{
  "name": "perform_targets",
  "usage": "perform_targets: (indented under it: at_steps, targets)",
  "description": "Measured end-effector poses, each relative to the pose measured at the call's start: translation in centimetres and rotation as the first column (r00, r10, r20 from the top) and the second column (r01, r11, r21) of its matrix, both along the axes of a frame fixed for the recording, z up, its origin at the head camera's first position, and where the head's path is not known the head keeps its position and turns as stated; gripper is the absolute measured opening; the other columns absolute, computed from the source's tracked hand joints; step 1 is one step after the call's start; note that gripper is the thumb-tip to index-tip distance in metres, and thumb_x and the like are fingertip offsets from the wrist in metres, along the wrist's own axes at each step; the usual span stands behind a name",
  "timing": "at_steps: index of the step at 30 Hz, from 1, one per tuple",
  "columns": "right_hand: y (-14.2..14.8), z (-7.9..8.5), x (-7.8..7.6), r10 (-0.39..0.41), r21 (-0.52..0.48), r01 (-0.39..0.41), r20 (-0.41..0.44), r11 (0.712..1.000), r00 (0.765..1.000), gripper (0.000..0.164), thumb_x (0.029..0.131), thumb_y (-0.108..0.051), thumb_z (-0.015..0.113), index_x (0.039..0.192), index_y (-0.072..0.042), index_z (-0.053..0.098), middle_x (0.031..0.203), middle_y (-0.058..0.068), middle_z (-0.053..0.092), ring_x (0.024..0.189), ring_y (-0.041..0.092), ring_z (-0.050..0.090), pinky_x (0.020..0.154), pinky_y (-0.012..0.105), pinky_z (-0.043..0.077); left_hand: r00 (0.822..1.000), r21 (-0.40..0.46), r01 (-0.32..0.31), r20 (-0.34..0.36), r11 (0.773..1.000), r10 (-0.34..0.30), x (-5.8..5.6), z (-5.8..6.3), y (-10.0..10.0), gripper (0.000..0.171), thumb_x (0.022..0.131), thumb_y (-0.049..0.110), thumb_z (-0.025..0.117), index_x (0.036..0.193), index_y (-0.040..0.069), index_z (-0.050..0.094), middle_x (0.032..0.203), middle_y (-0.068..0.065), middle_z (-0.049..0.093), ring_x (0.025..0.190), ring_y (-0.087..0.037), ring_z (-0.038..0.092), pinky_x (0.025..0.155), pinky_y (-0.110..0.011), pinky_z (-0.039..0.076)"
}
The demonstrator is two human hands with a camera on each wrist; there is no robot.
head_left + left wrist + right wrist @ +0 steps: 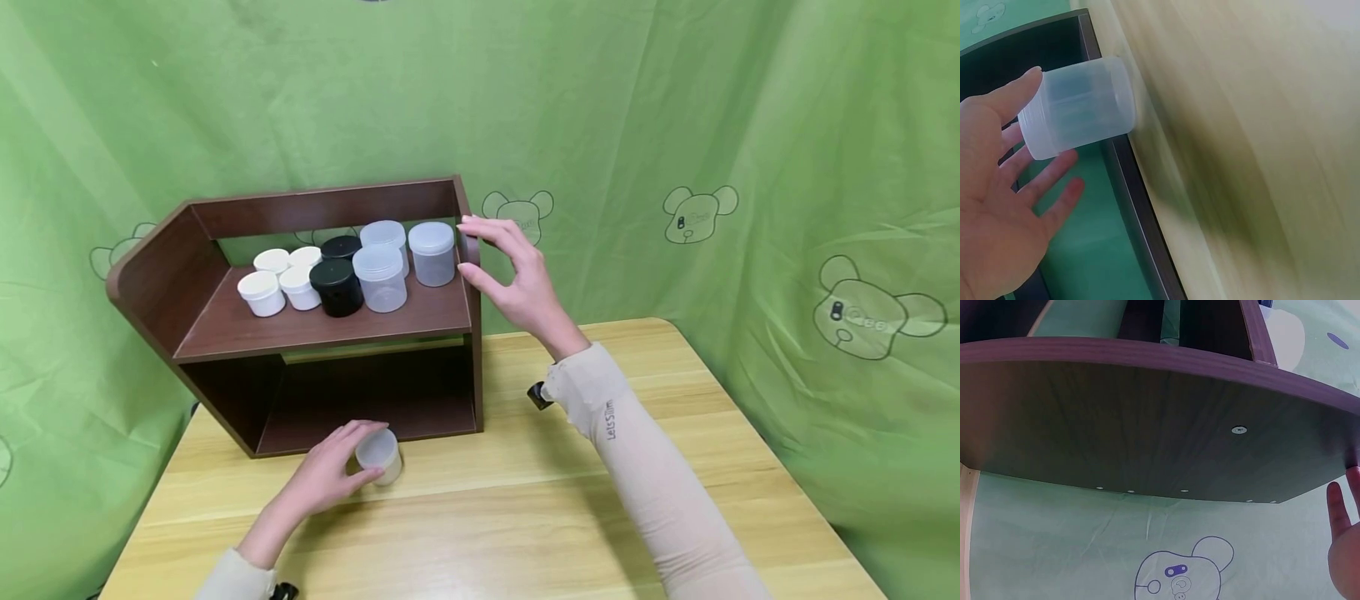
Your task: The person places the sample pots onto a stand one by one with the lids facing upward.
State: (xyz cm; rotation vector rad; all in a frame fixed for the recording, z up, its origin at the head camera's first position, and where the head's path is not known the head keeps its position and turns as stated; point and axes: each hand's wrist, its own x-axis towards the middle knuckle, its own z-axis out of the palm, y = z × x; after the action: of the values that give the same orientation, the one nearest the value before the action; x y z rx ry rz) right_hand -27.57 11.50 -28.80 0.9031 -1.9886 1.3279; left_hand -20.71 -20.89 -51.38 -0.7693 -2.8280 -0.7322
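Observation:
A translucent lidded jar [1079, 109] is at the lower front edge of a dark brown two-level shelf [330, 339]. My left hand [330, 467] holds it near the lid, thumb on one side and fingers round the other; some fingertips are hidden behind it. The jar's base is at or just above the tabletop. My right hand [517, 275] is at the shelf's right side panel [1147, 425], thumb and fingers spread apart at its upper edge and nothing between them. The right wrist view shows only part of that hand.
On the upper level stand several white jars [261, 293], two black jars [337, 288] and three translucent jars [432, 254]. The lower compartment [375, 392] faces the front. Beneath is a wooden table [525, 517]; a green curtain [600, 125] hangs behind.

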Motion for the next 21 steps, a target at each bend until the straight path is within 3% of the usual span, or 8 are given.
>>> perform_targets:
  at_steps: [11,21]
  targets:
    - [-0.12,0.21,0.06,0.005,-0.002,-0.005,0.008,1.0,1.0,0.043,0.092,-0.003,0.073,0.134,0.002,0.064,0.145,0.019,0.059,0.14,0.033,0.049,0.124,0.044,0.039,1.0,0.0,0.002,0.027,1.0,-0.002,-0.07,0.0,0.08,0.064,0.088,0.03,0.084,0.146,0.021,0.059,0.139,0.004,0.063,0.12,-0.019,0.062,0.09,-0.041,0.059]
    - [-0.02,0.1,0.01,0.003,-0.002,-0.003,0.009,1.0,1.0,0.043,0.093,-0.003,0.073,0.135,0.001,0.064,0.145,0.018,0.059,0.139,0.032,0.05,0.123,0.045,0.039,1.0,-0.004,0.018,-0.016,1.0,-0.018,-0.04,0.6,0.38,0.063,0.086,0.03,0.085,0.143,0.025,0.06,0.138,0.007,0.062,0.119,-0.016,0.061,0.088,-0.038,0.059]
